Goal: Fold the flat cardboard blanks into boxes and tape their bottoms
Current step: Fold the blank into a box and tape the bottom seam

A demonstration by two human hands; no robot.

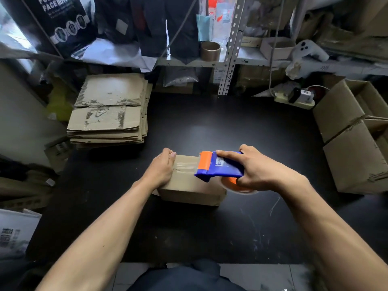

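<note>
Blanks (pixel 109 114) stacked left, boxes (pixel 354 135) right

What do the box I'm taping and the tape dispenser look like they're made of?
The box looks like plain brown corrugated cardboard, matte; fluted edges show on the stack of blanks. The tape dispenser looks like glossy hard plastic, blue and orange, laying shiny clear tape.
</note>
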